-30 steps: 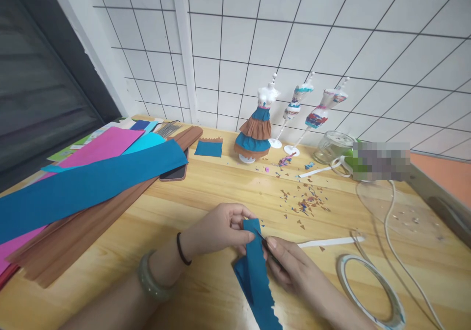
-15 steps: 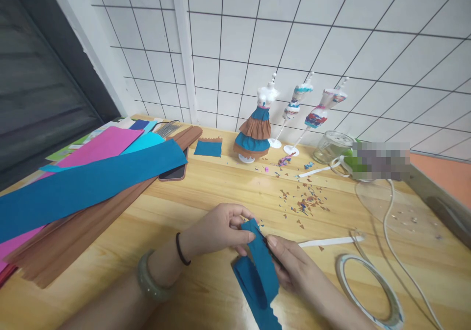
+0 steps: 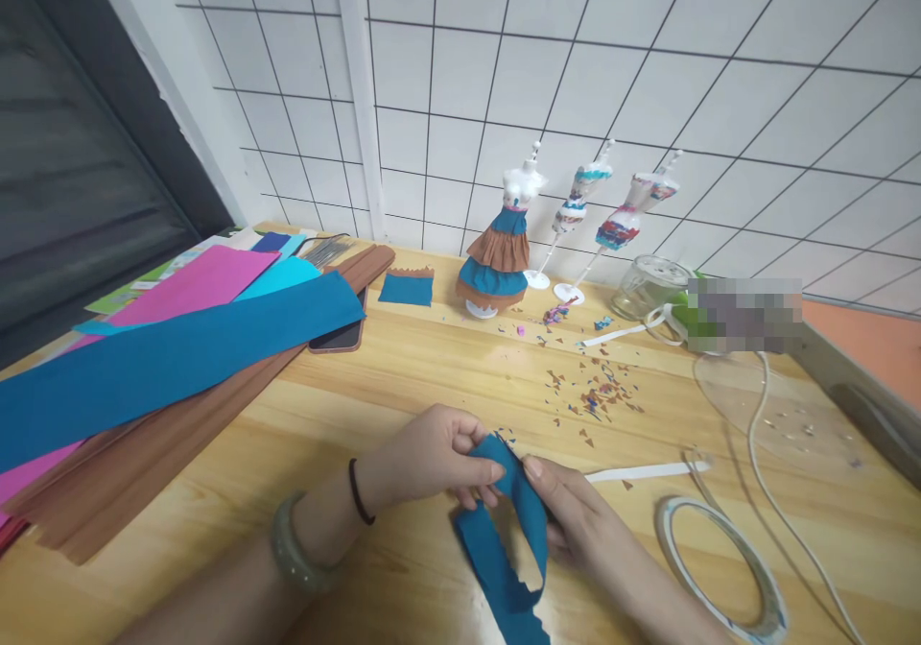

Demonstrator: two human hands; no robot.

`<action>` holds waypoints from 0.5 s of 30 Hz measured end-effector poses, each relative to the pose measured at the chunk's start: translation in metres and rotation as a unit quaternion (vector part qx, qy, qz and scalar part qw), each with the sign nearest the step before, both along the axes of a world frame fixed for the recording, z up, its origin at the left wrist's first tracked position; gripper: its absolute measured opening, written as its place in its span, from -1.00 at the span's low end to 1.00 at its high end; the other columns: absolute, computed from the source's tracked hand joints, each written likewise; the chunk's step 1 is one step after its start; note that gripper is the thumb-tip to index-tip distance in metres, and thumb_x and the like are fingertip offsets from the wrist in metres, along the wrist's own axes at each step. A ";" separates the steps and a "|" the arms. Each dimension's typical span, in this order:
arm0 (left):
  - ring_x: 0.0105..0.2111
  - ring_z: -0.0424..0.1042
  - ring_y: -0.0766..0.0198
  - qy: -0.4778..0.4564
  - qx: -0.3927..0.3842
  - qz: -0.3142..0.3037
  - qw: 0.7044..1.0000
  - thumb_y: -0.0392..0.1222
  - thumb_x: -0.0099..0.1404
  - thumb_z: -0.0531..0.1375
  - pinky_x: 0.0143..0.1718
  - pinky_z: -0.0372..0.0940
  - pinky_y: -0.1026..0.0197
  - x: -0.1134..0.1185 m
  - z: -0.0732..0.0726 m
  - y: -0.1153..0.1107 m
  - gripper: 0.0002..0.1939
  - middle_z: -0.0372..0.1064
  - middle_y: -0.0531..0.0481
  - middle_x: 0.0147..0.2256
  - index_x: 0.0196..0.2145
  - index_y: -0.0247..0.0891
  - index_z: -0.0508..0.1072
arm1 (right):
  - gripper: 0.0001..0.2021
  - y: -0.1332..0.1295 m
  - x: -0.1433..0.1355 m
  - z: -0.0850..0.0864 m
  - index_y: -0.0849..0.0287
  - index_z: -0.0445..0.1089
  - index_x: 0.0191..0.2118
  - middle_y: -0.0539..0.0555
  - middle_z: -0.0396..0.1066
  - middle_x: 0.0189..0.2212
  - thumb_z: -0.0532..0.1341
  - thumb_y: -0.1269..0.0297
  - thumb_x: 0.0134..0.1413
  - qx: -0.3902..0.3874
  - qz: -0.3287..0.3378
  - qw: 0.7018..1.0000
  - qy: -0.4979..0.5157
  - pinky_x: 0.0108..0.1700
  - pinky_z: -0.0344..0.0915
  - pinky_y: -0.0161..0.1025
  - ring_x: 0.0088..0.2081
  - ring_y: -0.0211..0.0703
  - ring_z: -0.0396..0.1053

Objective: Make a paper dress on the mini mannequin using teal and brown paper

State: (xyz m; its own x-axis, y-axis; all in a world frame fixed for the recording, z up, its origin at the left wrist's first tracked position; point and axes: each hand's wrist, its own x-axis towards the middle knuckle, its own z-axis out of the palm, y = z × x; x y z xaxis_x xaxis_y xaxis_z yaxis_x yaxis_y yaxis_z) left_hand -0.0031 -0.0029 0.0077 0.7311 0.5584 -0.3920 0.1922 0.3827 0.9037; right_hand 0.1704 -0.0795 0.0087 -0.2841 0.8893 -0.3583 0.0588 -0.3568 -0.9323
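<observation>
My left hand [image 3: 452, 453] pinches the upper end of a blue paper strip [image 3: 491, 568] between thumb and fingers. The strip loops down toward the near table edge, and one of its edges is notched. My right hand [image 3: 576, 511] is closed at the strip's right side, around a dark tool that looks like scissors; most of it is hidden by the fingers and the paper. Small blue and brown scraps [image 3: 601, 395] lie on the table beyond my right hand.
A small mannequin in a tiered blue and brown skirt [image 3: 496, 261] stands by the wall, with two others beside it. Coloured paper [image 3: 179, 347] covers the left. A tape roll [image 3: 669, 549], cord [image 3: 767, 472] and glass jar [image 3: 651, 285] are at the right.
The strip has curved into a more open loop, and its top end now bends over. My left hand has shifted slightly down and right; my right hand is nearly where it was.
</observation>
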 end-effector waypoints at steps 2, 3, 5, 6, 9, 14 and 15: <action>-0.56 0.42 0.40 -0.006 -0.007 -0.001 1.000 0.06 -0.04 0.35 -0.47 0.33 0.33 0.000 -0.002 0.000 -0.60 0.49 -0.02 -0.49 -0.44 -0.35 0.44 | -0.54 0.000 0.000 0.000 0.19 0.38 -0.39 -0.15 -0.05 -0.68 0.01 -0.13 0.18 0.000 -0.003 1.000 0.001 -0.61 -0.25 -0.32 -0.64 -0.37 -0.19; -0.55 0.43 0.39 -0.009 -0.012 -0.001 1.000 0.07 -0.05 0.36 -0.47 0.33 0.33 0.001 -0.002 0.000 -0.60 0.49 -0.03 -0.48 -0.43 -0.35 0.45 | -0.54 0.000 0.000 -0.001 0.19 0.36 -0.40 -0.15 -0.04 -0.67 0.02 -0.14 0.17 -0.001 -0.004 1.000 0.002 -0.61 -0.25 -0.32 -0.64 -0.37 -0.19; -0.52 0.44 0.37 -0.015 -0.023 0.004 1.000 0.07 -0.06 0.36 -0.46 0.34 0.32 0.001 -0.004 0.000 -0.59 0.49 -0.04 -0.47 -0.42 -0.35 0.45 | -0.54 0.000 0.000 -0.002 0.19 0.34 -0.40 -0.13 0.01 -0.65 0.02 -0.14 0.16 -0.001 -0.008 1.000 0.003 -0.61 -0.25 -0.32 -0.63 -0.38 -0.18; -0.51 0.44 0.36 -0.018 -0.029 0.007 0.999 0.07 -0.07 0.37 -0.46 0.34 0.32 0.001 -0.004 0.000 -0.58 0.49 -0.04 -0.47 -0.42 -0.36 0.45 | -0.55 0.000 0.000 -0.002 0.19 0.33 -0.40 -0.13 0.03 -0.64 0.02 -0.13 0.16 0.000 -0.009 1.000 0.003 -0.61 -0.25 -0.33 -0.63 -0.38 -0.17; -0.51 0.45 0.35 -0.026 -0.044 0.014 0.999 0.06 -0.08 0.38 -0.47 0.34 0.30 0.002 -0.004 -0.001 -0.57 0.49 -0.05 -0.47 -0.42 -0.37 0.45 | -0.55 0.001 0.001 -0.003 0.19 0.32 -0.41 -0.12 0.04 -0.64 0.00 -0.11 0.19 0.005 -0.012 1.000 0.001 -0.61 -0.25 -0.33 -0.63 -0.38 -0.17; -0.54 0.44 0.36 -0.028 -0.055 0.016 0.998 0.05 -0.10 0.39 -0.48 0.33 0.30 0.002 -0.004 -0.002 -0.57 0.49 -0.04 -0.48 -0.43 -0.37 0.43 | -0.54 0.001 0.000 -0.002 0.19 0.31 -0.44 -0.09 0.11 -0.58 0.01 -0.13 0.16 0.015 -0.020 1.000 -0.016 -0.57 -0.20 -0.33 -0.59 -0.35 -0.12; -0.55 0.43 0.37 -0.027 -0.054 0.018 0.998 0.06 -0.09 0.38 -0.48 0.33 0.31 0.002 -0.003 -0.002 -0.57 0.48 -0.04 -0.49 -0.43 -0.37 0.43 | -0.54 0.001 0.000 -0.001 0.19 0.31 -0.44 -0.08 0.12 -0.58 0.02 -0.14 0.15 0.017 -0.025 0.999 -0.017 -0.56 -0.19 -0.32 -0.58 -0.34 -0.11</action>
